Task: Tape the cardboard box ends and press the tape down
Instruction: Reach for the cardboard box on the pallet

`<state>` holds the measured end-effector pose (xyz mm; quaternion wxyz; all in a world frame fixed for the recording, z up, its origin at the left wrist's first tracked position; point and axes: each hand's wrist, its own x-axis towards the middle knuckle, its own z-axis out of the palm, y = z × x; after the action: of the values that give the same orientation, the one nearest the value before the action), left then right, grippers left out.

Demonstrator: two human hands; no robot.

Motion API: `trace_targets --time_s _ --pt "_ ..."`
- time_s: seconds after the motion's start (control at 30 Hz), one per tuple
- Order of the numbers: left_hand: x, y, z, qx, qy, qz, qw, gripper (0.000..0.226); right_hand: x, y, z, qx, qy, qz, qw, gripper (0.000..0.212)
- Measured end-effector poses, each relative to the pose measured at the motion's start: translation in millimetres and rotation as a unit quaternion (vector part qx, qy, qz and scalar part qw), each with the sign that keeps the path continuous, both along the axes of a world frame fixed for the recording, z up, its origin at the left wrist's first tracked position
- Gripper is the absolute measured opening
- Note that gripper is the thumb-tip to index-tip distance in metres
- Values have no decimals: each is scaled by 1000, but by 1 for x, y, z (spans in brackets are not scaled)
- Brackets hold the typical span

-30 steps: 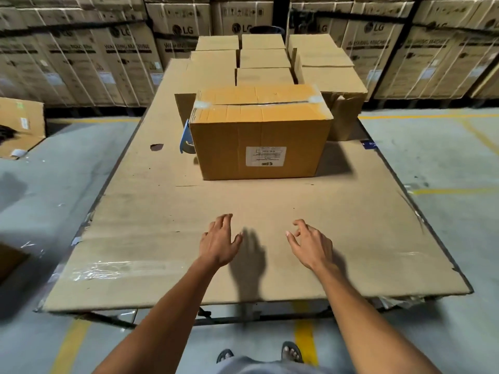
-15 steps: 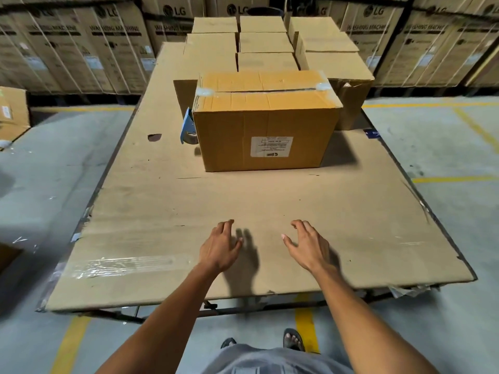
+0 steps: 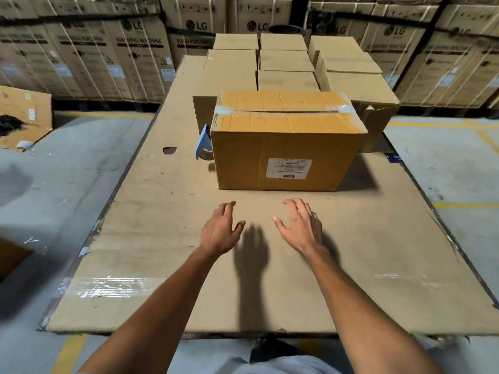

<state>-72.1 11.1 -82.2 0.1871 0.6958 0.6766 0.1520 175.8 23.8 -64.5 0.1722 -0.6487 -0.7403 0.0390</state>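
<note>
A brown cardboard box (image 3: 283, 155) with a white label stands on the cardboard-covered table (image 3: 151, 211). Clear tape runs along its top seam and wraps over both ends. A blue tape dispenser (image 3: 204, 144) leans against the box's left side, partly hidden behind it. My left hand (image 3: 220, 229) and my right hand (image 3: 301, 228) hover palm down over the table just in front of the box. Both hold nothing, with fingers spread, and neither touches the box.
Several closed plain boxes (image 3: 286, 60) are stacked on the table behind the task box. Stacks of large printed cartons (image 3: 81, 49) line the back wall. An open carton (image 3: 24, 117) sits on the floor at left. The table's front edge is near my body.
Both hands have moved forward across the table toward the box, and the view has come closer to it. The box and dispenser have stayed in place.
</note>
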Motion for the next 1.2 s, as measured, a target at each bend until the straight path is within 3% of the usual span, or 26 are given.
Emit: trace_targets --time_s 0.43,0.57,0.77,0.93,1.03,1.2 --pt "-46 138 102 165 6 62 984 63 -79 131 95 133 -1 77 988 58" --pt "-65 170 113 154 -11 63 986 63 -108 154 109 140 -21 72 987 60" --pt "-88 197 104 132 -70 -19 989 52 -158 184 116 86 -41 46 994 71" --pt "-105 197 99 152 -117 -32 981 54 -191 194 111 37 -85 43 995 90" --pt "-115 192 102 155 -141 -57 976 61 -207 192 111 22 -90 26 995 92" --pt "-134 192 104 182 -133 -169 959 55 -212 185 110 20 -99 -13 995 86"
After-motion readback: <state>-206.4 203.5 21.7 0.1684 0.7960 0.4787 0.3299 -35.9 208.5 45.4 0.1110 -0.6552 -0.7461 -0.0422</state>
